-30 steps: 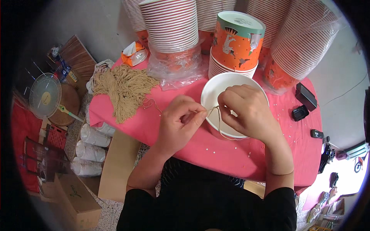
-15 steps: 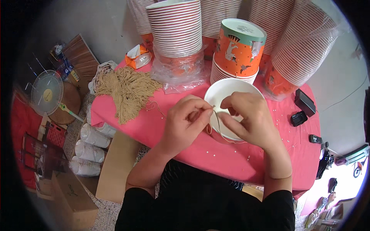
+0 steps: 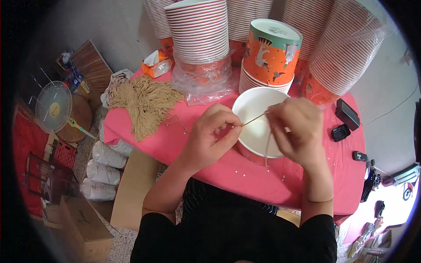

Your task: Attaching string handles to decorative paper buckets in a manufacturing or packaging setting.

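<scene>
A thin tan string (image 3: 253,119) is stretched between my two hands above the mouth of an open white paper bucket (image 3: 251,101). My left hand (image 3: 211,139) pinches one part of it between thumb and forefinger at the bucket's left rim. Over the right side of the bucket, my right hand (image 3: 300,131) pinches it higher up, slightly blurred. A loose end hangs below the right fingers, past the near rim. Left of my left hand, a pile of tan strings (image 3: 147,103) lies on the pink tablecloth (image 3: 219,177), with one strand trailing toward the hand.
Behind the bucket stand an upside-down orange bucket (image 3: 272,55) on a stack and several tall nested stacks, one a wrapped stack (image 3: 199,35). An orange packet (image 3: 157,64) lies at back left. Black boxes (image 3: 347,115) sit at right. Small white bits dot the cloth.
My right hand has moved right and slightly up, drawing the string straight from my left fingers. The loose end now hangs from the right hand. My left hand stays nearly in place.
</scene>
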A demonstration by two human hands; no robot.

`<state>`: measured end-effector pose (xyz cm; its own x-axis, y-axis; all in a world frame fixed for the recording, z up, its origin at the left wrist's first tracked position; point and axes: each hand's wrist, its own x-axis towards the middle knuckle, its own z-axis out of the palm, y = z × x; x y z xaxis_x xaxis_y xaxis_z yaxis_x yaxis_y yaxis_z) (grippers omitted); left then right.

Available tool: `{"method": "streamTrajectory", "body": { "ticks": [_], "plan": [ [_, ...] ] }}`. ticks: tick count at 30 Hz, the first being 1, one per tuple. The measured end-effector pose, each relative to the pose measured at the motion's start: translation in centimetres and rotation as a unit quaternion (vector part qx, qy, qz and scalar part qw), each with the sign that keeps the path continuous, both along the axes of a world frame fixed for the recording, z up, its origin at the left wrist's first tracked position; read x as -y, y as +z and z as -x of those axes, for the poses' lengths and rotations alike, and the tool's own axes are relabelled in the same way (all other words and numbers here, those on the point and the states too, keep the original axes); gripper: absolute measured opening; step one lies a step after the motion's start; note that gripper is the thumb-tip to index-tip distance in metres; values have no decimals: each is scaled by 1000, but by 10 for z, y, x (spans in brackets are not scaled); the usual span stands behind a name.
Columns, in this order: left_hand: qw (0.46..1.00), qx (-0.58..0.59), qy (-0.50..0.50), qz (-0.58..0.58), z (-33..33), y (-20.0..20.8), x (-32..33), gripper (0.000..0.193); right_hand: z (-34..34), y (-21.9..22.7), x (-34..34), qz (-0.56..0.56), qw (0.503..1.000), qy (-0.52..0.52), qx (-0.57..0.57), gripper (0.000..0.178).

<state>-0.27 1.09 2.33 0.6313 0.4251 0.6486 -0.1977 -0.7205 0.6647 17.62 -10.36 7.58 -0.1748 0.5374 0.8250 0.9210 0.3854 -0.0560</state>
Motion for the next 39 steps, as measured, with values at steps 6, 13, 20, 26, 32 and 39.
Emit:
{"method": "streamTrajectory", "body": {
  "ticks": [6,13,20,26,32,39],
  "plan": [
    [1000,-20,11,-17,3,-13,-3,9,-20,18,14,-92,989,-52,-102,12],
    [999,-34,2,-8,7,-14,-7,16,-22,16,14,-47,984,-42,-166,8],
    [989,-133,-31,-48,13,-8,43,29,-30,19,12,-39,983,-34,-178,6],
    [990,-111,87,27,8,-15,5,17,-29,22,25,75,914,80,-391,7],
    [975,-125,166,-75,-9,3,-44,17,-24,20,23,209,782,263,-525,9],
    [946,-18,-167,276,-12,20,19,28,-12,6,6,207,704,407,-544,10]
  ]
}}
